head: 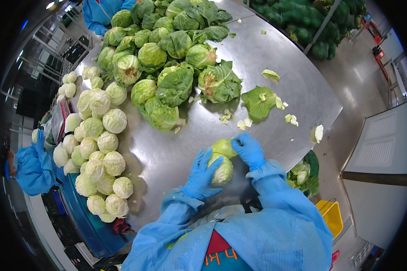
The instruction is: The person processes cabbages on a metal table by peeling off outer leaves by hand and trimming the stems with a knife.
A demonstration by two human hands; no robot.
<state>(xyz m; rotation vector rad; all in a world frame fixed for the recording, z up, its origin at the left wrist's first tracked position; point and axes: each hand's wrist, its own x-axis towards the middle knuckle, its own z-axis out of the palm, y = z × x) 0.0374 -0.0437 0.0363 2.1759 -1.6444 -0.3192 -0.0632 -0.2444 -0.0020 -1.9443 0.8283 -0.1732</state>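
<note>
In front of me, near the table's close edge, a trimmed pale green cabbage (222,172) sits by my hands. My left hand (200,176), in a blue glove, steadies its left side, fingers spread along it and thumb below. A loosened green outer leaf (223,147) stands out from the far side of the head. My right hand (249,150), gloved too, pinches this leaf at its right end. Part of the cabbage is hidden behind the left fingers.
Untrimmed cabbages (176,44) are heaped at the far side of the steel table (169,152). Peeled heads (105,166) lie piled at left. Leaf scraps (259,101) are scattered at right. A bin of leaves (303,174) and a yellow crate (330,216) stand right. Co-workers (34,169) are nearby.
</note>
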